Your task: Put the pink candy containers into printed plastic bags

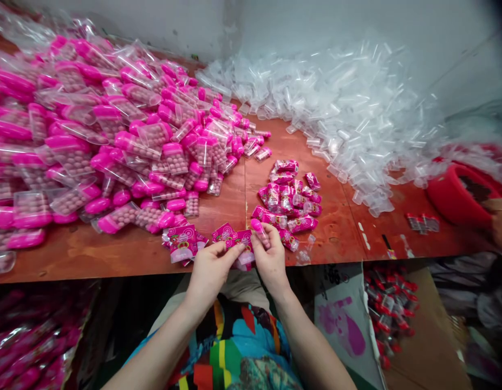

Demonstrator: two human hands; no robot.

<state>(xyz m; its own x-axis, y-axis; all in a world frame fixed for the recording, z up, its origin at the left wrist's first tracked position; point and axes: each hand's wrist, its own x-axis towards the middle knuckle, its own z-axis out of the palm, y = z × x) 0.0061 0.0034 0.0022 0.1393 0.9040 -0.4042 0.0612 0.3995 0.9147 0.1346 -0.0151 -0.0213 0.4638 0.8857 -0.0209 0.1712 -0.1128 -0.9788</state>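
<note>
- Pink-capped bottle [259,231]: right hand [272,262], grip closed on it, near-left of wrapped pile [289,200].
- Left hand [208,271]: grip pinching printed sleeve [246,241], left of pile; light fingertip pressure best, avoids creasing.

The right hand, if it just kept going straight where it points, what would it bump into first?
The right hand, holding a pink-capped bottle, would probably bump the pink wrapped packs just ahead, though its height is unclear.
</note>
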